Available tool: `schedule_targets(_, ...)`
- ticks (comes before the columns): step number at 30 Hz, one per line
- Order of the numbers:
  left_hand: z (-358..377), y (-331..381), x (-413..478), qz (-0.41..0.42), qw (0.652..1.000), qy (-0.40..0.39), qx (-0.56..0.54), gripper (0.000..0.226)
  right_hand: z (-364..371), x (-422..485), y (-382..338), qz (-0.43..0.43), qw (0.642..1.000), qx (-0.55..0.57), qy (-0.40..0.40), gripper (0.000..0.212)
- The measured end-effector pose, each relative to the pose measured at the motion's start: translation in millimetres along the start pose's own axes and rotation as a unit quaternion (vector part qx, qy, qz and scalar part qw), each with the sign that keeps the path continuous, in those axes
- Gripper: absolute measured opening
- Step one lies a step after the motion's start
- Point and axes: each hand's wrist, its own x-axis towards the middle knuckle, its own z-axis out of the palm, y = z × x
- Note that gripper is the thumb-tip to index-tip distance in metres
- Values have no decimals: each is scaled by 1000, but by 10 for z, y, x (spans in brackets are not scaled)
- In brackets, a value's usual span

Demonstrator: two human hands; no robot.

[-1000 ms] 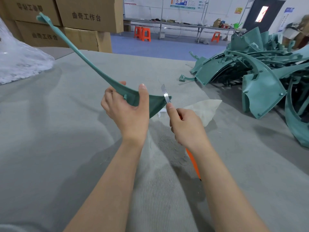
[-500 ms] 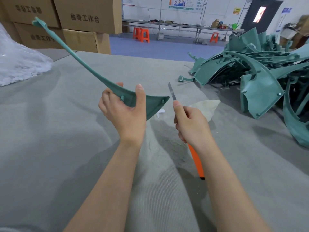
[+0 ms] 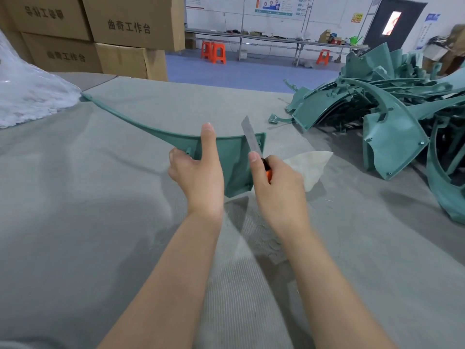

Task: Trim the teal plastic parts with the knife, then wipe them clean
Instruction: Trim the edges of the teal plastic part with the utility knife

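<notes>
nearest, my two bare forearms reach out over the grey table (image 3: pixel 75 235). my left hand (image 3: pixel 198 175) grips the part (image 3: pixel 235 162) at its wide end, thumb straight up across the near face, fingers curled round the lower edge. the part is held off the table in front of me. its long thin tail sweeps away to the left and ends near the bag (image 3: pixel 27 96); whether the tip touches the table, i cannot tell.

my right hand (image 3: pixel 278 190) is closed round the knife (image 3: pixel 252 139), fingers wrapped on the orange handle, thumb laid along it towards the blade. the blade points up and away and crosses the part's right edge. touching it or just in front of it: cannot tell.

just beyond the right hand a pale cloth (image 3: pixel 309 165) lies on the table, partly hidden by that hand.

further right, a pile (image 3: pixel 392 117) of teal parts is heaped on the table, well apart from the held part. at far left the crumpled clear bag rests on the table.

behind the bag, brown boxes (image 3: pixel 125 28) are stacked, with printed characters on their sides. past the table edge: blue floor, orange stools (image 3: pixel 214 51), a long bench (image 3: pixel 276 40) by the wall, and a dark door (image 3: pixel 395 21) at upper right.
</notes>
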Motion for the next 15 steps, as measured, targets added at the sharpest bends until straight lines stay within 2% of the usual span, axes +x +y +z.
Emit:
schedule_targets(11, 21, -7, -19, -16, 1000, -1, -2, 51, -30, 71, 91, 33, 999, -18, 5, 52)
schedule_targets(15, 40, 0, -60, 17, 999, 1, 30, 48, -81, 96, 121, 41, 999, -17, 7, 54)
